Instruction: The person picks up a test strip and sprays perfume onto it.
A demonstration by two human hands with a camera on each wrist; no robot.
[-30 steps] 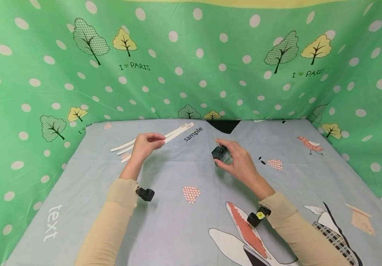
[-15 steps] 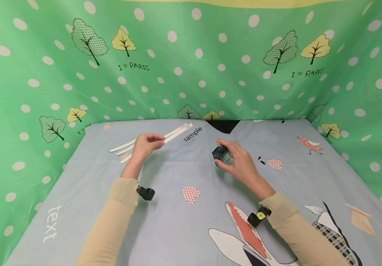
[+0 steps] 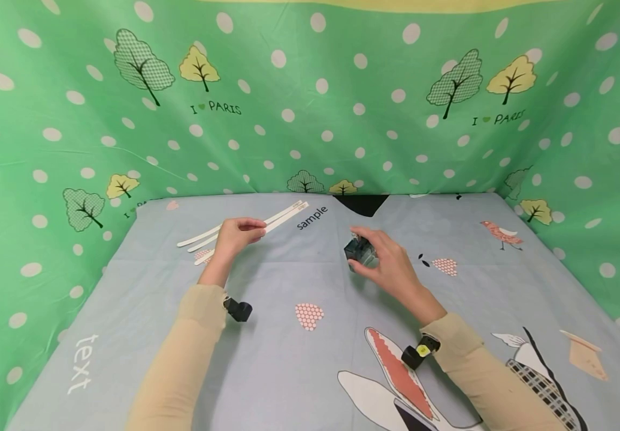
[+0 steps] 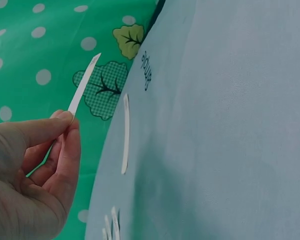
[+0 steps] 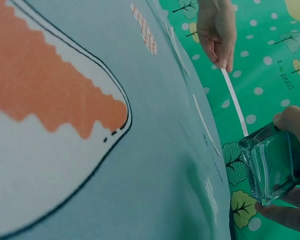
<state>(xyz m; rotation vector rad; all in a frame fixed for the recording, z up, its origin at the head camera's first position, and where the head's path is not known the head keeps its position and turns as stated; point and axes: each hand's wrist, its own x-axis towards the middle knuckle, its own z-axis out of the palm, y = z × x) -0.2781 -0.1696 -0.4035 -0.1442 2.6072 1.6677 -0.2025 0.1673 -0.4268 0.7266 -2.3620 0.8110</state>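
My left hand (image 3: 236,235) pinches a narrow white paper test strip (image 4: 83,88) between thumb and fingers, its printed tip pointing up and away. In my right hand (image 3: 393,261) is a square glass perfume bottle (image 3: 360,254), gripped between thumb and fingers above the cloth. The bottle is tilted, its top turned toward the strip side. In the right wrist view the strip's far end overlaps the edge of the glass bottle (image 5: 271,162). More white strips (image 3: 200,240) lie on the cloth beneath and beyond my left hand, partly hidden by it.
A grey-blue printed cloth (image 3: 277,371) covers the table, with hearts, a bird and lettering on it. Behind and at both sides hangs a green dotted curtain (image 3: 320,137). Black wrist cameras sit on both sleeves.
The held strip's tip has shifted slightly left and down in the head view. Both hands keep their holds and have hardly moved.
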